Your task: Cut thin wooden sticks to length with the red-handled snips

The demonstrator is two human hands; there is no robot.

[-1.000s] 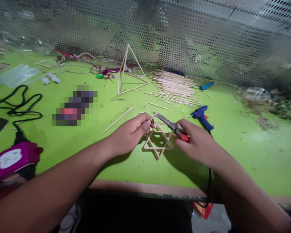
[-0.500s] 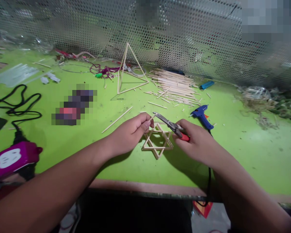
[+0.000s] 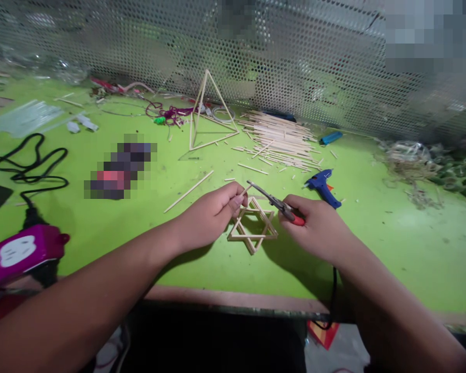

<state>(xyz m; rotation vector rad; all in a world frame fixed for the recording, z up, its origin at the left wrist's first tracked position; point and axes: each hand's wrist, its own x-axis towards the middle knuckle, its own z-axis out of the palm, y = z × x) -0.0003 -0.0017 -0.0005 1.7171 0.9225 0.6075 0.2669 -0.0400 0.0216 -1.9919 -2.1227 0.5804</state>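
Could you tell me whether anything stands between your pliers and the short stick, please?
Nothing visible does: the pliers' tips in the right hand sit just beside the short wooden stick in the left hand.

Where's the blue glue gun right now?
In the head view, the blue glue gun lies on the green table, just beyond the right hand holding the pliers, below the pile of wooden sticks.

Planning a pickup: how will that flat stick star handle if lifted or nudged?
The stick star looks light for its size: thin wooden sticks, open gaps. Lying flat, it would probably slide rather than roll or tip. The slender joined sticks seem fragile, so lifting by one point might flex or snap a joint.
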